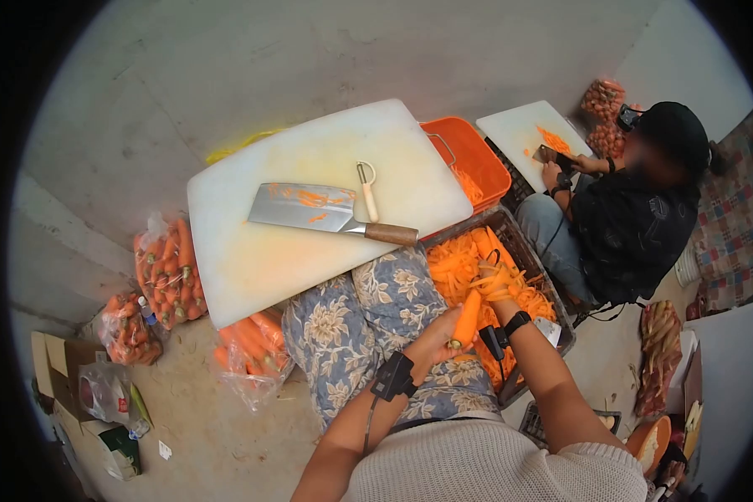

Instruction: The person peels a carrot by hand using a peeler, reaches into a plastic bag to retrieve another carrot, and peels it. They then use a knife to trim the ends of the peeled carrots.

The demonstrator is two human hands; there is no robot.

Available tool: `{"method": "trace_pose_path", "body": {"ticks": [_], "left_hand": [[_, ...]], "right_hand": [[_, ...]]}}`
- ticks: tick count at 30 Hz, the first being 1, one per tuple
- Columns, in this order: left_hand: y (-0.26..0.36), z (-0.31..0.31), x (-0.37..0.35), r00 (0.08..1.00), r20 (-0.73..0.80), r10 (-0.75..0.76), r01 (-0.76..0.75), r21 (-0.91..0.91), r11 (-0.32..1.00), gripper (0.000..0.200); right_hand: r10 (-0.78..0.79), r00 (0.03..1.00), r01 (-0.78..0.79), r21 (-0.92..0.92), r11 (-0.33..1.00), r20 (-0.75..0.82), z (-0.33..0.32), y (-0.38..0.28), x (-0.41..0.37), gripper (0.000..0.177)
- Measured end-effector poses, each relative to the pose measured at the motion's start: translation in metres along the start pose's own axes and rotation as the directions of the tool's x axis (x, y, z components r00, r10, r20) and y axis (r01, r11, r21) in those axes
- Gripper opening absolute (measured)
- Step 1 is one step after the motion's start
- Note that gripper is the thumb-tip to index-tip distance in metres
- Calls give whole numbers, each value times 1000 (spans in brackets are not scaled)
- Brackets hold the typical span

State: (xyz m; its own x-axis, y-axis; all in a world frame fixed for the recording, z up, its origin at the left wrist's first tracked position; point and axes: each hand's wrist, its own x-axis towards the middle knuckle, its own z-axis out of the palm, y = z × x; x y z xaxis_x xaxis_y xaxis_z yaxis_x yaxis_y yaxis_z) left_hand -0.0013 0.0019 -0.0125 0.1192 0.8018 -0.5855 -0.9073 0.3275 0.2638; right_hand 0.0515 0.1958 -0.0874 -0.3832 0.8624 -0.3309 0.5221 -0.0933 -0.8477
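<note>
– Centrally, in the head view, where is the whole, tapering orange carrot (469, 316)?
– In the left hand (435, 339), closed around its lower part, at the lap side of the dark plastic crate (534, 266). The right hand (497, 286) lies among loose, thin orange strips (450, 269); whether it grips any cannot be told.
– How should the carrot handle?
– Probably light and stiff, perhaps slippery if moist; its thick stem end seems the surest hold.
– And the margins?
– The crate's rim encloses the strips. Beside it, a broad white cutting board (376, 138) bears a wooden-handled steel cleaver (330, 216), handle near the edge. Room seems greatest above the strips.
</note>
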Motion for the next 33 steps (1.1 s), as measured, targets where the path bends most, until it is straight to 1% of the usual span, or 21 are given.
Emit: {"method": "trace_pose_path", "body": {"ticks": [1, 2, 4, 5, 7, 8, 10, 14, 16, 17, 18, 19, 20, 21, 22, 23, 26, 28, 29, 31, 33], "left_hand": [[-1, 0, 0, 1000, -2, 4, -4, 3, 1000, 44], [-2, -1, 0, 1000, 0, 8, -8, 5, 1000, 44], [-2, -3, 1, 999, 30, -11, 11, 23, 1000, 43], [-1, -2, 0, 1000, 30, -5, 4, 30, 1000, 43], [-2, -1, -1, 999, 17, -44, 43, 35, 998, 44], [-3, -2, 0, 999, 19, -39, 38, 42, 998, 44], [-6, -6, 4, 998, 58, -26, 24, 33, 999, 44], [-6, -2, -2, 999, 47, -24, 21, 74, 997, 44], [-7, -2, -1, 998, 54, -32, 28, 81, 996, 43], [-5, 1, -5, 998, 56, -28, 24, 84, 996, 43], [-2, 6, -13, 999, 40, 2, -7, 122, 992, 43], [1, 9, -20, 999, 22, 33, -36, 160, 986, 44], [4, 12, -24, 999, 23, 38, -42, 163, 986, 44], [4, 13, -26, 994, 21, 105, -106, 90, 990, 40], [3, 14, -27, 986, 13, 166, -166, 12, 986, 37], [1, 9, -22, 987, 11, 160, -161, 8, 987, 37], [1, -3, -9, 995, 80, 60, -43, -193, 980, 39], [1, -3, -9, 995, 83, 51, -32, -224, 974, 37], [2, 1, -13, 996, 78, 49, -30, -223, 974, 37], [4, 10, -19, 995, -65, 78, -86, -118, 989, 35], [2, 7, -12, 996, -48, 81, -86, -120, 989, 35]], "right_hand": [[-188, 980, 198, -275, 941, 62, -1, 11, 6, 26], [-193, 979, 202, -274, 940, 61, -3, 2, 1, 26], [227, 974, -223, 152, 963, -10, -5, -26, -16, 27], [220, 976, -216, 157, 964, -9, -6, -8, -2, 27], [-114, 990, 135, -324, 936, 84, -9, 50, 41, 36], [-121, 989, 141, -320, 937, 81, -10, 39, 33, 36], [156, 988, -156, -43, 987, 10, -13, 8, 11, 42], [-106, 991, 130, -347, 929, 87, -29, 40, 26, 42], [262, 963, -268, 296, 917, 60, -23, 86, 63, 39], [257, 965, -263, 298, 918, 59, -34, 125, 82, 39], [-223, 973, 213, 128, 969, 62, -53, 171, 100, 32], [-640, 755, 649, -25, 760, 144, -61, 193, 109, 27], [-557, 793, 578, -595, 558, 247, -70, 133, 66, 27], [-274, 944, 324, -347, 880, 187, -61, 82, 30, 28], [82, 992, -100, 202, 974, 95, -51, 29, -8, 28], [388, 922, -320, 569, 758, 2, -41, -26, -46, 28], [171, 982, -180, 621, 763, 75, -25, -14, -61, 26], [-108, 994, 95, 563, 821, -10, -9, -41, -102, 20], [-104, 995, 91, 566, 819, -8, 1, -53, -122, 20], [-320, 925, 379, 519, 766, -203, 15, -65, -148, 8], [-236, 959, 282, 504, 817, -154, 21, -50, -139, 7]]}}
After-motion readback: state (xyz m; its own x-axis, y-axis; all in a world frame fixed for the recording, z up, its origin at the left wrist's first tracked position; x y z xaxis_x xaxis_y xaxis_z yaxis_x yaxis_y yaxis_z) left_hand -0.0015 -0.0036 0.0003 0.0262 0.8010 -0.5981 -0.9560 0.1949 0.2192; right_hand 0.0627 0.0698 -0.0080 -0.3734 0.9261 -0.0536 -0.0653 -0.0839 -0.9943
